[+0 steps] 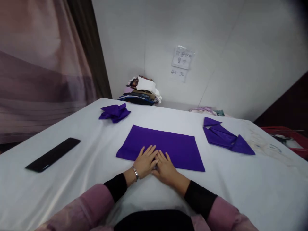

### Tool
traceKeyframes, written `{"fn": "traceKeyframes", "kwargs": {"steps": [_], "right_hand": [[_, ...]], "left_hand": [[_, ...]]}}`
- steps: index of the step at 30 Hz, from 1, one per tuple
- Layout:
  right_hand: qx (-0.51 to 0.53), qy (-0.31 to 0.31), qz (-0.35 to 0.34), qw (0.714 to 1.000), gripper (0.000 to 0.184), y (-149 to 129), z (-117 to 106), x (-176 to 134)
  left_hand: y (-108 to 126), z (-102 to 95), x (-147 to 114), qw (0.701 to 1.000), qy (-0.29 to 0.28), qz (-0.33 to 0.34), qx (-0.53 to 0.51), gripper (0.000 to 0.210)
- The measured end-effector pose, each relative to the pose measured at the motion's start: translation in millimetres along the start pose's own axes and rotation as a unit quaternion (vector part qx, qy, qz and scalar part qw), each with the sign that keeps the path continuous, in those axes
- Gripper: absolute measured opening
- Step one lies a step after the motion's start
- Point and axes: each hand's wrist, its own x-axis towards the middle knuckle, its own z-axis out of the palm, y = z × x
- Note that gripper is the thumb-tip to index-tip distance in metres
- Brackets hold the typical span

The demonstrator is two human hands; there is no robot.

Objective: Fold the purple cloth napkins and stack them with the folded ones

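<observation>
A purple cloth [168, 144] lies folded into a flat rectangle in front of me on the white-covered table [96, 154]. My left hand [145, 162], with a bracelet at its wrist, rests flat near the middle of the cloth's front edge, fingers stretched out. Beside it my right hand [166, 168] also lies on that edge, its fingers extended and touching the left hand's fingertips. Neither hand grips anything. At the back left sits a purple cloth folded into a pointed shape [115, 113]. To the right is another folded purple cloth [222, 136] with pointed corners.
A long, shiny black tray-like piece [54, 154] lies at the left. Behind the table, a pile of folded cloths [141, 91] stands against the wall, with more cloth [204, 110] farther right. Paper notes [182, 59] hang on the wall. A red basket [288, 138] stands beyond the right edge.
</observation>
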Motion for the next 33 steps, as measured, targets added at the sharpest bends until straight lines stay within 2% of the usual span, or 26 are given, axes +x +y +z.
{"fn": "traceKeyframes", "kwargs": {"steps": [3,6,13,16,18,20,23,26,28,30,33], "right_hand": [[0.012,-0.006,-0.004,1.0,0.074,4.2,-0.2,-6.3],[0.003,-0.006,0.01,1.0,0.072,24.1,-4.6,-30.8],[-0.067,0.012,0.191,0.979,0.065,89.9,-11.7,-124.3],[-0.077,0.021,0.227,0.971,0.066,101.8,-18.8,-141.1],[-0.075,0.03,0.222,0.972,0.067,101.1,-28.1,-131.1],[-0.067,0.038,0.197,0.977,0.069,94.0,-38.8,-104.7],[-0.045,0.041,0.14,0.988,0.074,75.9,-47.5,-45.1],[-0.029,0.039,0.084,0.995,0.076,59.6,-39.8,16.8],[-0.022,0.029,0.066,0.997,0.076,58.4,-29.8,47.4],[-0.02,0.019,0.059,0.998,0.075,69.9,-23.0,63.3],[-0.029,0.011,0.103,0.994,0.073,111.5,-26.0,57.7]], "left_hand": [[-22.9,3.4,-2.7,0.999,-0.037,-0.033,0.013,0.062],[-48.4,-3.9,-15.4,0.995,-0.048,-0.077,0.038,0.068],[-111.4,-29.5,-57.1,0.968,-0.043,-0.226,0.103,0.059],[-120.9,-41.3,-56.2,0.948,-0.031,-0.289,0.133,0.06],[-115.1,-47.9,-41.9,0.944,-0.012,-0.294,0.151,0.064],[-101.1,-50.6,-17.4,0.955,-0.006,-0.251,0.155,0.064],[-76.4,-43.4,29.2,0.976,-0.02,-0.164,0.142,0.062],[-64.8,-26.7,71.5,0.983,-0.037,-0.124,0.127,0.06],[-69.2,-15.7,90.5,0.982,-0.049,-0.131,0.129,0.061],[-81.0,-7.9,100.8,0.977,-0.063,-0.161,0.127,0.065],[-100.0,-2.6,103.9,0.972,-0.073,-0.193,0.115,0.07]]}}
